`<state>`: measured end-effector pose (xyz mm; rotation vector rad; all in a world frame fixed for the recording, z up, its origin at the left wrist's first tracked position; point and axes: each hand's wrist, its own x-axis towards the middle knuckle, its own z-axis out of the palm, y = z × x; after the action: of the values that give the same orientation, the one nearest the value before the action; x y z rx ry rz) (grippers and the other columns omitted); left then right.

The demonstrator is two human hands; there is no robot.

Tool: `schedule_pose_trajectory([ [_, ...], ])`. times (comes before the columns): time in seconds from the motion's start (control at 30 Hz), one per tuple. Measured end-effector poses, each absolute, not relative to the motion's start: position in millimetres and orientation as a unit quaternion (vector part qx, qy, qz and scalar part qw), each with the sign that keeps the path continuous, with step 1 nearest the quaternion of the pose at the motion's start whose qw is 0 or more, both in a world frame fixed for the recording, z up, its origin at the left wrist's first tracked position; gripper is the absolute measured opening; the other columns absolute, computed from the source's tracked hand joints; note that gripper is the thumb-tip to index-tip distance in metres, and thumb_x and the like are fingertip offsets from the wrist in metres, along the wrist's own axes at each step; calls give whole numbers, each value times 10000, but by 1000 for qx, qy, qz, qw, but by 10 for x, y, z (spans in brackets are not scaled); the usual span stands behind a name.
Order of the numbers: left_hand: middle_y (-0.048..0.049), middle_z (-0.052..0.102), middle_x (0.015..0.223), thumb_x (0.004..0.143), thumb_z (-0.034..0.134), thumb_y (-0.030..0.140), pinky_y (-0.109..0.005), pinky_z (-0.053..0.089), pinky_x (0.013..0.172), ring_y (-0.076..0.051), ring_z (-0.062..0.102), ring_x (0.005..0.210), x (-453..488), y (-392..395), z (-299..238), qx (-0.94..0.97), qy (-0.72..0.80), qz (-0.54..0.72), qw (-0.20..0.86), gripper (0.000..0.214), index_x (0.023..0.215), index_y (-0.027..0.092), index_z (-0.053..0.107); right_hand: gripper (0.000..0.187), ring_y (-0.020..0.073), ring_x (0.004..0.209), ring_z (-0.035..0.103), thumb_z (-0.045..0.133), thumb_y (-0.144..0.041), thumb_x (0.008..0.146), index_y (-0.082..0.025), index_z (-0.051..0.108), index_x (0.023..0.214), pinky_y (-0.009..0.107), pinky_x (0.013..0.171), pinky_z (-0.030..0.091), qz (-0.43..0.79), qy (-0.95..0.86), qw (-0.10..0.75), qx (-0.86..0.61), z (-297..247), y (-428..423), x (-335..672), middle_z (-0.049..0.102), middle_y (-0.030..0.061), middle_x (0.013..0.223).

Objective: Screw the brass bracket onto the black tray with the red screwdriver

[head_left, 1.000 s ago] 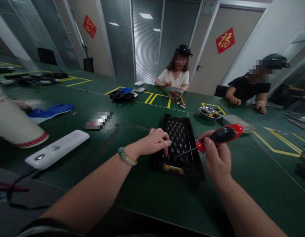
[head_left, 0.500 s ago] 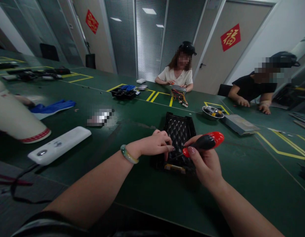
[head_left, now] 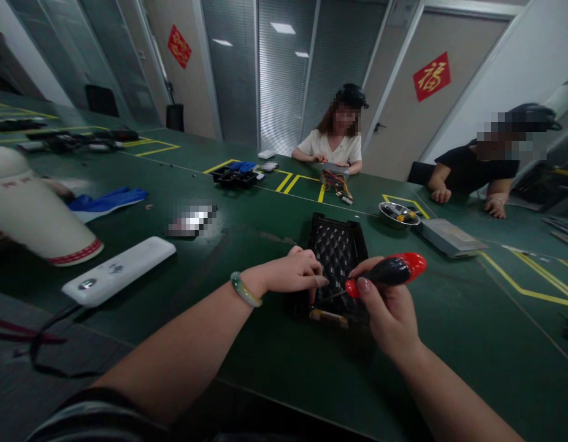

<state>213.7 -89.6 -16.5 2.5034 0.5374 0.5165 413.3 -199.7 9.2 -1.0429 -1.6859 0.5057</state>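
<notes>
A black plastic panel [head_left: 338, 245] with a quilted, diamond-pattern inside and raised edges lies on the green table in front of me. My left hand [head_left: 299, 271], with a green and white bangle at its wrist, is closed over the panel's left edge, fingers bent down onto it. In my right hand [head_left: 389, 313] is a screwdriver [head_left: 389, 270] with a red and black handle. Its thin shaft slants left and down to the panel's near left corner, close to my left fingertips. Whether a screw sits at the tip is too small to tell.
To the left lie a white power strip [head_left: 121, 270], a pale sleeve [head_left: 40, 209] and a blue glove [head_left: 110, 201]. Beyond the panel stand a metal bowl [head_left: 399, 216] of tools and a grey flat box [head_left: 452, 237]. Two people sit across the table, one behind a wired unit [head_left: 337, 181].
The view has shifted slightly, so everything sits a little lower and further right. The screwdriver's shaft shows more clearly over the panel. A hand of the person at right has curled in.
</notes>
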Motion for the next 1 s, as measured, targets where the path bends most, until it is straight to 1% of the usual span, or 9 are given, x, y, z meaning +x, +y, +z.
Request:
schedule_pose_trajectory([
  [0.17, -9, 683, 759, 959, 474, 509, -360, 289, 951, -206, 555, 892, 2138, -902, -153, 923, 205, 188, 265, 445, 703, 235, 713, 122, 177, 774, 568, 569, -348, 935, -241, 620, 964, 320, 696, 444, 206, -708, 499, -455, 85, -1976, 4155, 596, 8, 883],
  [0.33, -7, 701, 813, 995, 416, 479, -348, 271, 932, -195, 554, 903, 2132, -910, -139, 939, 172, 166, 246, 484, 717, 266, 750, 141, 207, 793, 593, 647, -354, 872, -228, 613, 923, 342, 711, 475, 185, -707, 499, -465, 101, -1972, 4159, 615, 25, 886],
  [0.43, 5, 699, 787, 996, 439, 454, -332, 276, 910, -176, 551, 847, 2129, -916, -139, 940, 153, 181, 246, 476, 689, 260, 747, 144, 220, 838, 617, 630, -350, 882, -231, 610, 959, 350, 738, 499, 213, -700, 504, -459, 92, -1970, 4130, 636, 34, 923],
  [0.53, 12, 699, 775, 991, 459, 442, -328, 276, 906, -167, 546, 821, 2131, -930, -129, 941, 151, 182, 241, 474, 663, 243, 737, 161, 239, 951, 628, 593, -344, 908, -241, 605, 1031, 368, 803, 515, 244, -690, 497, -467, 68, -1971, 4102, 657, 52, 1017],
  [0.63, 15, 706, 787, 999, 448, 435, -333, 264, 925, -167, 555, 856, 2136, -947, -111, 945, 152, 167, 236, 481, 665, 239, 734, 149, 258, 1140, 564, 546, -340, 939, -246, 616, 1031, 386, 912, 488, 241, -700, 487, -464, 58, -1999, 4103, 638, 64, 1118],
  [0.7, 14, 711, 796, 1003, 438, 439, -334, 261, 924, -165, 564, 874, 2141, -954, -106, 946, 154, 165, 234, 484, 682, 237, 737, 183, 252, 1184, 537, 487, -339, 969, -250, 607, 1074, 395, 967, 461, 245, -709, 487, -447, 61, -2031, 4112, 630, 63, 1144],
  [0.83, 19, 705, 755, 994, 448, 473, -330, 272, 897, -148, 572, 821, 2143, -951, -120, 944, 157, 174, 233, 493, 673, 222, 724, 213, 239, 1185, 550, 464, -341, 983, -255, 581, 1139, 387, 1005, 447, 273, -710, 483, -433, 51, -2067, 4110, 631, 58, 1183],
  [0.93, 20, 706, 745, 992, 447, 489, -329, 264, 887, -144, 561, 823, 2138, -939, -136, 945, 153, 168, 234, 495, 689, 219, 732, 260, 229, 1045, 629, 547, -361, 949, -246, 563, 1182, 350, 897, 508, 301, -688, 480, -453, 27, -2044, 4098, 660, 63, 1140],
  [1.0, 20, 706, 753, 993, 451, 483, -328, 256, 887, -141, 552, 830, 2134, -932, -145, 946, 150, 164, 235, 480, 716, 224, 746, 267, 220, 944, 653, 621, -370, 903, -234, 589, 1131, 327, 825, 522, 302, -671, 487, -471, 18, -2022, 4095, 685, 56, 1063],
])
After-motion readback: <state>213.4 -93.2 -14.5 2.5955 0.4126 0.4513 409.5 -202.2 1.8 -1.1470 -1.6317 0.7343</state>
